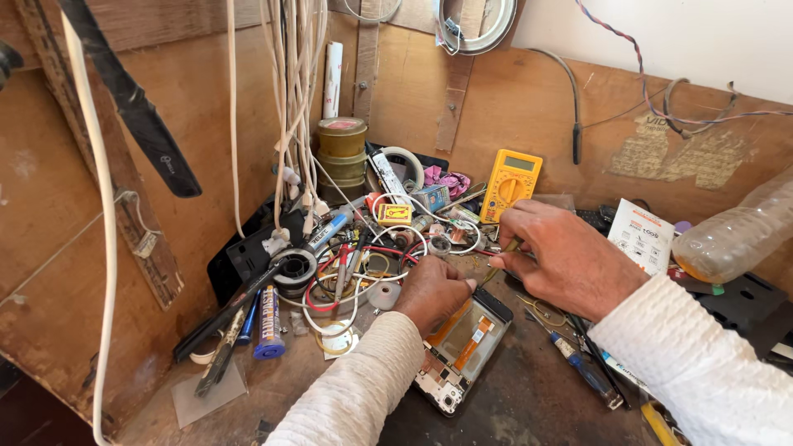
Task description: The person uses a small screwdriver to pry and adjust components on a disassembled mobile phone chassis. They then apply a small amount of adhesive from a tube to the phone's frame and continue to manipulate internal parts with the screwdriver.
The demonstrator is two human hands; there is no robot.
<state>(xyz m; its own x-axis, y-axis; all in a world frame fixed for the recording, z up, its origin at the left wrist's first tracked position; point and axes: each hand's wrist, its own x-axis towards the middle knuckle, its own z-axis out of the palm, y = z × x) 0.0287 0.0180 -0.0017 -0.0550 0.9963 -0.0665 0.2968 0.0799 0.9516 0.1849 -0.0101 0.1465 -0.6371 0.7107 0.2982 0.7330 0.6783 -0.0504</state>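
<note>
An opened phone with orange flex strips and a bare circuit board lies on the dark bench. My left hand rests curled on its upper left corner. My right hand hovers just beyond the phone's top edge, pinching a thin yellowish tool whose tip points down toward the phone. Both arms wear white knitted sleeves.
A yellow multimeter leans on the plywood back wall. Tangled red and white wires, a solder spool, a blue tube, stacked tins and a matchbox crowd the left. A plastic bottle and screwdrivers lie at right.
</note>
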